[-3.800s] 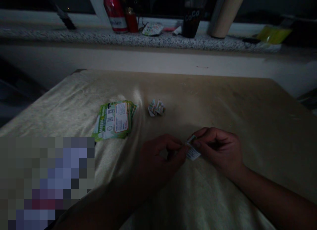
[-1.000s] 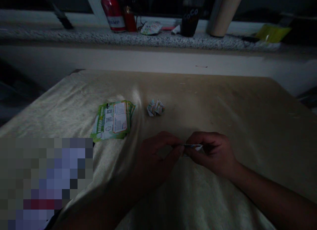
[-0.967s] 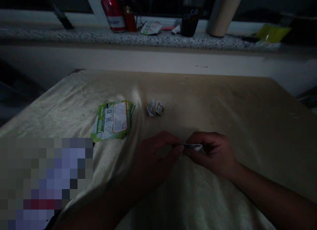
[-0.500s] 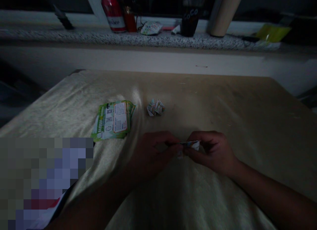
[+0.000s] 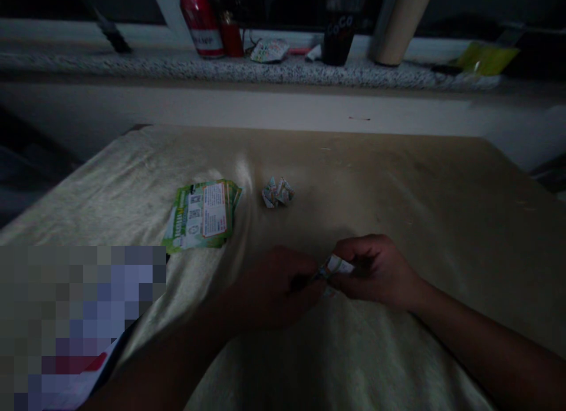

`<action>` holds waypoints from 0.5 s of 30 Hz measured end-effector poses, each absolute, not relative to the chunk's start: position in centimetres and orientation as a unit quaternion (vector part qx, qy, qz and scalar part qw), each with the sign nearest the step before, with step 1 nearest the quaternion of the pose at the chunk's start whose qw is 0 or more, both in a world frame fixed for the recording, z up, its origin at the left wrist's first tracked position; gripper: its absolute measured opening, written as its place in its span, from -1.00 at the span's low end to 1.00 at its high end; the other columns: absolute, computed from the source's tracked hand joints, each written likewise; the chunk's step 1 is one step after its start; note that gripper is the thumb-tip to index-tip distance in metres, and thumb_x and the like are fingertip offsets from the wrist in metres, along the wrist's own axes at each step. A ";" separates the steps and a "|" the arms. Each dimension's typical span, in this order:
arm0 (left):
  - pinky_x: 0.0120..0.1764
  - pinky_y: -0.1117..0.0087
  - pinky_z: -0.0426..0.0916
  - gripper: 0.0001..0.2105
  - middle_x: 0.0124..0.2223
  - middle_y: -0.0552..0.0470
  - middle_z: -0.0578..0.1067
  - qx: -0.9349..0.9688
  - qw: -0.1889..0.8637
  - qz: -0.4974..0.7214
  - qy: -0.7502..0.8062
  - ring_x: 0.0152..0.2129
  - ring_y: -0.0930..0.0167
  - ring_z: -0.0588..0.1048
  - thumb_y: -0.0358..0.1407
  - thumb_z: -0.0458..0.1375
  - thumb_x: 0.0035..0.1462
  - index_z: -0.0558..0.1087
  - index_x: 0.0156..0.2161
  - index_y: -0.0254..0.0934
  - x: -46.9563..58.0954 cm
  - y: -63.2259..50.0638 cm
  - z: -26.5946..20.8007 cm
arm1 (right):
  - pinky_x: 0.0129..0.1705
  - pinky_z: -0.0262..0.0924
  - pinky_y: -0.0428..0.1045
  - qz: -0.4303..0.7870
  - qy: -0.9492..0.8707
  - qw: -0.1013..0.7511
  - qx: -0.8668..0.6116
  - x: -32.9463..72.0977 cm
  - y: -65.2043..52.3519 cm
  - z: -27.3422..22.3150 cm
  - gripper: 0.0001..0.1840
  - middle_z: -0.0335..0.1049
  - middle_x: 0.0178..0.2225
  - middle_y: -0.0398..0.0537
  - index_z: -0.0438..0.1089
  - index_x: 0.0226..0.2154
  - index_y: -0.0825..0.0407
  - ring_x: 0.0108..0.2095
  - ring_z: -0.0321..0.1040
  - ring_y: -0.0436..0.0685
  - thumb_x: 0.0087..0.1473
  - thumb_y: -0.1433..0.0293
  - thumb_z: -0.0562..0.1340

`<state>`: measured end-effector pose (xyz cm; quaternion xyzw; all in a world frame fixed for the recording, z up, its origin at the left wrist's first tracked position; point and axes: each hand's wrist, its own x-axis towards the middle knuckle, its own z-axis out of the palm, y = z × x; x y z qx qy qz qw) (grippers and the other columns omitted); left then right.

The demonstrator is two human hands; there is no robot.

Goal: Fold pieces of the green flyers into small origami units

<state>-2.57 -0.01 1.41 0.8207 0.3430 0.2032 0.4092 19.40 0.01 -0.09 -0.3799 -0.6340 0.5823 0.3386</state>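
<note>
1. The paper slip sits between your two hands, low over the cloth-covered table; the light is dim, so its folds are hard to read.
2. Your left hand pinches one end of the slip with closed fingertips, and your right hand is curled around the other end, thumb and forefinger pressed on it.
3. Just beyond your hands lies a small folded paper piece, and to its left a stack of green leaflets, both apart from you.
4. In my judgement, the slip is small and your grip narrow, so a hard pull could tear it or let it drop into the cloth's wrinkles.
5. On the stone ledge behind stand a red can and a dark cup; you cannot see what either holds.
</note>
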 end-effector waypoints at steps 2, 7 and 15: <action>-0.51 0.50 0.11 -0.71 -0.56 0.16 0.30 0.815 0.439 0.208 0.316 -0.62 0.52 0.24 -0.25 0.03 0.28 0.47 -0.40 -0.34 -2.5 -0.1 1.3 | -0.55 0.19 -0.14 0.596 -0.622 0.346 -0.371 19.5 0.1 -0.1 -0.84 0.42 -0.56 -0.14 0.50 -0.46 0.11 -0.59 0.29 -0.06 -0.03 0.36 0.43; -0.49 0.49 0.14 -0.70 -0.53 0.14 0.32 0.782 0.464 0.268 0.318 -0.60 0.50 0.26 -0.23 0.01 0.32 0.47 -0.37 -0.33 -2.2 -0.2 1.2 | -0.53 0.25 -0.13 0.615 -0.593 0.357 -0.378 19.8 0.4 0.0 -0.80 0.45 -0.56 -0.13 0.52 -0.46 0.11 -0.58 0.34 -0.05 -0.03 0.32 0.45; -0.53 0.49 0.05 -0.71 -0.56 0.19 0.19 0.783 0.445 0.291 0.323 -0.62 0.53 0.15 -0.24 0.02 0.32 0.44 -0.39 -0.33 -2.2 -0.4 1.1 | -0.53 0.31 -0.15 0.638 -0.557 0.367 -0.385 19.6 0.3 0.4 -0.83 0.53 -0.55 -0.10 0.55 -0.49 0.10 -0.57 0.40 -0.05 -0.05 0.35 0.48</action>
